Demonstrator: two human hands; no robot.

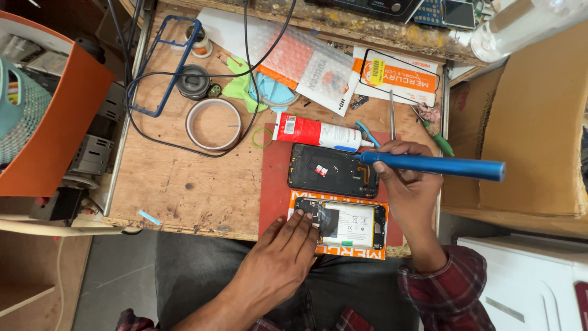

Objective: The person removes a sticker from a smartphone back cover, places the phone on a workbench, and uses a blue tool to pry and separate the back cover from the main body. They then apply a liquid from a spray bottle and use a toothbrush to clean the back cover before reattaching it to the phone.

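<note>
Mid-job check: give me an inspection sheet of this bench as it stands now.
Surface: worn wooden bench with a red mat.
Job's things: opened phone on an orange card; black back cover above it.
Clutter: glue tube, tape roll, blue phone frame, bubble wrap, tweezers.
Grippers: left hand presses the opened phone; right hand holds a blue screwdriver.
Cables: black cable loops across the bench.
Surroundings: orange bin left, cardboard box right.
</note>
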